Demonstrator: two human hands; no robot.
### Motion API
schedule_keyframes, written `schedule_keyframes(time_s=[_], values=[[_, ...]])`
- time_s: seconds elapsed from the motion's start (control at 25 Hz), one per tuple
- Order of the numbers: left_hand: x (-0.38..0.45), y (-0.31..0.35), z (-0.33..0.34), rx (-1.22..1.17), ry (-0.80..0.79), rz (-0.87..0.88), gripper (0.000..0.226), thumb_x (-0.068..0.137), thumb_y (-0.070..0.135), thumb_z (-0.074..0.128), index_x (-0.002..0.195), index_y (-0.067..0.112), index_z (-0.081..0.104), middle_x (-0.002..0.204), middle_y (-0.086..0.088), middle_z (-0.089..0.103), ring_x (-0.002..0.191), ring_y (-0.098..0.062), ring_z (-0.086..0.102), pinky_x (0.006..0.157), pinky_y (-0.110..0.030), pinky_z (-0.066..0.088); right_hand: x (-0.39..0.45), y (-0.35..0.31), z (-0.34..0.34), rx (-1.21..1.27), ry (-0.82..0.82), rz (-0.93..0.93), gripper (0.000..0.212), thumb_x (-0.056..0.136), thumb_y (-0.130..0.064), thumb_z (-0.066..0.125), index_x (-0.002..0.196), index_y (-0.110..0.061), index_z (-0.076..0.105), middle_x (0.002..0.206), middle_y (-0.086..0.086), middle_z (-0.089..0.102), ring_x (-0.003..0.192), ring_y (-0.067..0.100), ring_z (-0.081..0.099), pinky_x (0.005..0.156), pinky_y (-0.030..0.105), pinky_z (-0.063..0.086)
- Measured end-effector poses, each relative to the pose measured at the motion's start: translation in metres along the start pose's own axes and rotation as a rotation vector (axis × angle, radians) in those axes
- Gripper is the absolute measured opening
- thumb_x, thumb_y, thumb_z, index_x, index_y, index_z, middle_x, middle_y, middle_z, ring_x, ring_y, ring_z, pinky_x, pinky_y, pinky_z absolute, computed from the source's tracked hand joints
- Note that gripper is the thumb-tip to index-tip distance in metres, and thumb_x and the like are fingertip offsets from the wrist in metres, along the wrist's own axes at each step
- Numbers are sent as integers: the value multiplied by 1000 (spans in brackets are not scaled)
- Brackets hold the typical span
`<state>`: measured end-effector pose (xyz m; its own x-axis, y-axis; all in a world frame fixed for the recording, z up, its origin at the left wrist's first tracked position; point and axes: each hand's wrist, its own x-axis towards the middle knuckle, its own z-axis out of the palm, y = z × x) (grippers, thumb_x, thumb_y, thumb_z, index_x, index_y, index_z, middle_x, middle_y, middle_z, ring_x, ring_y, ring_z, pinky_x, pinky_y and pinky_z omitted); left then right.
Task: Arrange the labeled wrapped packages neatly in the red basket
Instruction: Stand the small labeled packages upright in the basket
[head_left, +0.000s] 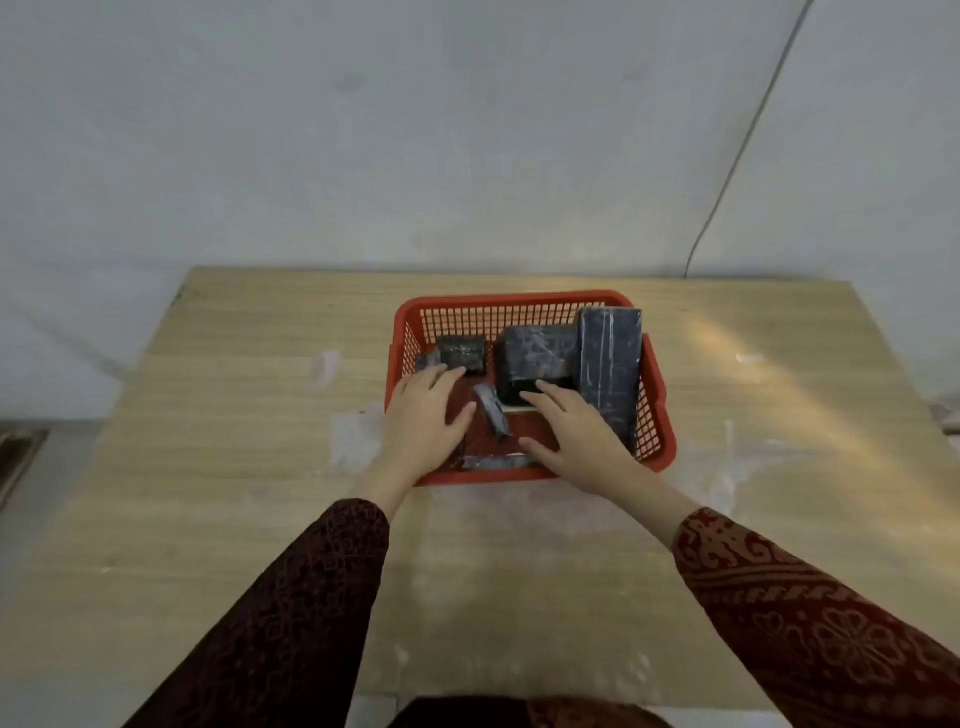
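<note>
A red mesh basket (511, 300) stands on the wooden table and holds several dark wrapped packages. A tall long package (609, 364) leans along its right wall. A wide block (535, 356) lies beside it, and a small square package (461, 352) sits at the back left. A thin strip package (491, 410) lies in the middle, and another thin one (493, 461) rests along the front wall. My left hand (426, 415) lies flat over the basket's left side, fingers apart. My right hand (571, 431) is spread too, its fingertips touching the wide block's near end.
The wooden table (234, 415) has pale worn patches around the basket. A grey wall stands right behind it, with a thin cable (737, 156) running down at the right. The table's near edge is at the bottom, by my lap.
</note>
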<state>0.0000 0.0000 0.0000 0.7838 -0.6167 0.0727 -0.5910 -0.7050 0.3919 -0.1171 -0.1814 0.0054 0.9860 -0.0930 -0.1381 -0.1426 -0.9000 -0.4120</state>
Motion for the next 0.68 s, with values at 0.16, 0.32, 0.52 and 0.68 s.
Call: schedule_keyframes(time_s=[0.16, 0.32, 0.52, 0.68], values=[[-26, -6, 17, -19, 4, 14, 38, 90, 34, 57, 121, 13, 62, 112, -6, 65, 105, -26, 59, 92, -39, 46, -12, 0, 22, 73, 43, 47, 45, 94, -39, 49, 133, -17, 48, 137, 3, 50, 122, 21, 49, 95, 33, 45], [-36, -14, 20, -29, 54, 63, 34, 92, 36, 48, 100, 12, 70, 93, -1, 68, 86, -21, 63, 85, -35, 46, -10, -1, 25, 47, 47, 63, 26, 96, -36, 45, 109, -21, 61, 101, -2, 65, 84, 19, 64, 60, 29, 44], [-30, -16, 21, -136, 90, 48, 23, 90, 23, 57, 108, 11, 66, 103, -3, 65, 97, -20, 60, 89, -35, 45, 6, -5, 18, 128, -171, 131, 22, 95, -34, 45, 102, -22, 62, 77, -5, 65, 67, 17, 61, 60, 35, 51], [-9, -26, 12, -130, 300, 54, 23, 88, 11, 58, 109, 5, 65, 119, -15, 59, 115, -29, 52, 98, -39, 42, 39, -18, 12, 169, -222, 55, 20, 93, -30, 52, 104, -19, 63, 87, 0, 67, 74, 16, 61, 68, 39, 54]])
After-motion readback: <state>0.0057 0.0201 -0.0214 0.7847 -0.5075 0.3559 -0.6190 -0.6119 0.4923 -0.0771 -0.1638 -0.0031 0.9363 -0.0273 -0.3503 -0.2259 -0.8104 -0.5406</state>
